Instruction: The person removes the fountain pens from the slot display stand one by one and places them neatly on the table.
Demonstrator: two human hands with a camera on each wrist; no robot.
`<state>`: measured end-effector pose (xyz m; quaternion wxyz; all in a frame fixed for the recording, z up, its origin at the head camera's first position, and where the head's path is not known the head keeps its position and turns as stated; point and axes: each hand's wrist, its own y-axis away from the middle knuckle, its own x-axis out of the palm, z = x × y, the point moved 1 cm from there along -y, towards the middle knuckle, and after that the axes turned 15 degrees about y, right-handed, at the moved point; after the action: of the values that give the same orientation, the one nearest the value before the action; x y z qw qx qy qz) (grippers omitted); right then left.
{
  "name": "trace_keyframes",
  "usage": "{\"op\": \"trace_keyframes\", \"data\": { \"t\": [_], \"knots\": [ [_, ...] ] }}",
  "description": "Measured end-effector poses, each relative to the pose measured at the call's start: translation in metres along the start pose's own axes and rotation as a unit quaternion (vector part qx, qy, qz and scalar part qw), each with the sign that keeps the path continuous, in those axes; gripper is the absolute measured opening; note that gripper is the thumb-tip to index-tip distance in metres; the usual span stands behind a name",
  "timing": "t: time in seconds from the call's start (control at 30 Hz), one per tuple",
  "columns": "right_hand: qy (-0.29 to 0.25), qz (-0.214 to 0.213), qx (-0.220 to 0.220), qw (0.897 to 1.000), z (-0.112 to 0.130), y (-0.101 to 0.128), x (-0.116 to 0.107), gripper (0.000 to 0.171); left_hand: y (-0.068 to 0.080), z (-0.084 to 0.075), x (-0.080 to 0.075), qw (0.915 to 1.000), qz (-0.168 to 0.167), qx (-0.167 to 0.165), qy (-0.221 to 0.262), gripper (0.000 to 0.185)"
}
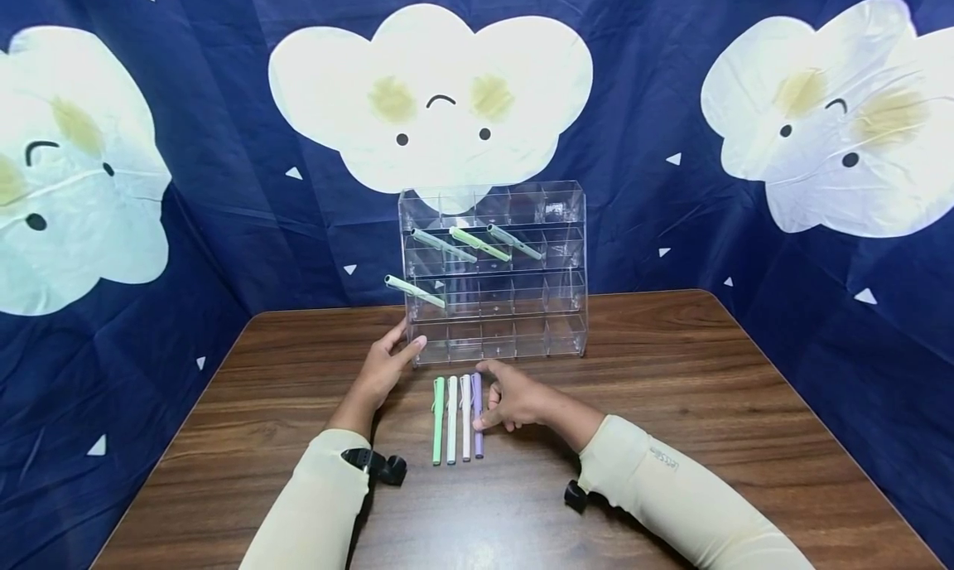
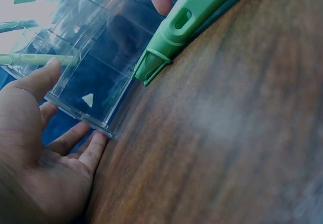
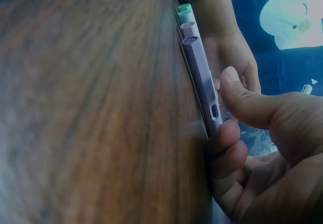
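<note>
At the lower left corner of a clear acrylic pen rack (image 1: 499,326), my left hand (image 1: 383,369) holds on, thumb in front and fingers at the side and back. My right hand (image 1: 514,394) is at a purple pen (image 1: 479,437), with its index finger by the upper end and its thumb beside the barrel. In the right wrist view, curled fingertips (image 3: 228,133) meet the pen's end and the thumb stands apart from it. Left of it, side by side on the table, lie a pale pink pen (image 1: 466,437), a white pen (image 1: 451,429) and a green pen (image 1: 438,425).
The rack's upper part holds a grey-blue pen (image 1: 443,245), a yellow-green pen (image 1: 479,244) and another grey-blue pen (image 1: 514,243). A pale green pen (image 1: 415,292) sticks out lower left. Behind the wooden table (image 1: 633,371) hangs a blue curtain (image 1: 641,255) with clouds.
</note>
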<state>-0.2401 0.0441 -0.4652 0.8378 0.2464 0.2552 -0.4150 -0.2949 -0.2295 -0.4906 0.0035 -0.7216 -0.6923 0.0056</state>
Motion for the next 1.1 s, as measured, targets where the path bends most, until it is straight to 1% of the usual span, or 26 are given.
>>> {"op": "trace_keyframes", "data": {
  "t": [0.23,0.4,0.57,0.8,0.87,0.97,1.1],
  "knots": [
    [0.010,0.002,0.003,1.000,0.005,0.000,-0.008,0.104,0.000,-0.001,0.002,1.0000,0.005,0.007,0.004,0.074],
    [0.028,-0.001,-0.001,1.000,0.012,-0.002,-0.015,0.100,0.000,0.000,0.002,0.9999,0.003,0.010,0.002,0.072],
    [0.059,-0.008,-0.012,0.998,0.025,-0.001,-0.022,0.099,0.000,0.000,0.002,0.9999,0.004,0.013,0.003,0.073],
    [0.107,-0.040,-0.039,0.993,0.050,-0.005,-0.033,0.096,0.002,-0.001,0.001,0.9999,0.001,0.013,0.005,0.073],
    [0.117,-0.042,-0.046,0.991,0.057,-0.007,-0.038,0.096,0.002,-0.001,0.000,0.9999,-0.001,0.011,0.005,0.073],
    [0.110,-0.050,-0.067,0.990,0.067,-0.012,-0.046,0.094,0.001,0.000,0.000,0.9999,-0.003,0.007,0.007,0.072],
    [0.072,-0.066,-0.101,0.990,0.076,-0.022,-0.054,0.092,0.000,0.000,-0.001,0.9999,0.000,0.004,0.009,0.072]
  ]
}}
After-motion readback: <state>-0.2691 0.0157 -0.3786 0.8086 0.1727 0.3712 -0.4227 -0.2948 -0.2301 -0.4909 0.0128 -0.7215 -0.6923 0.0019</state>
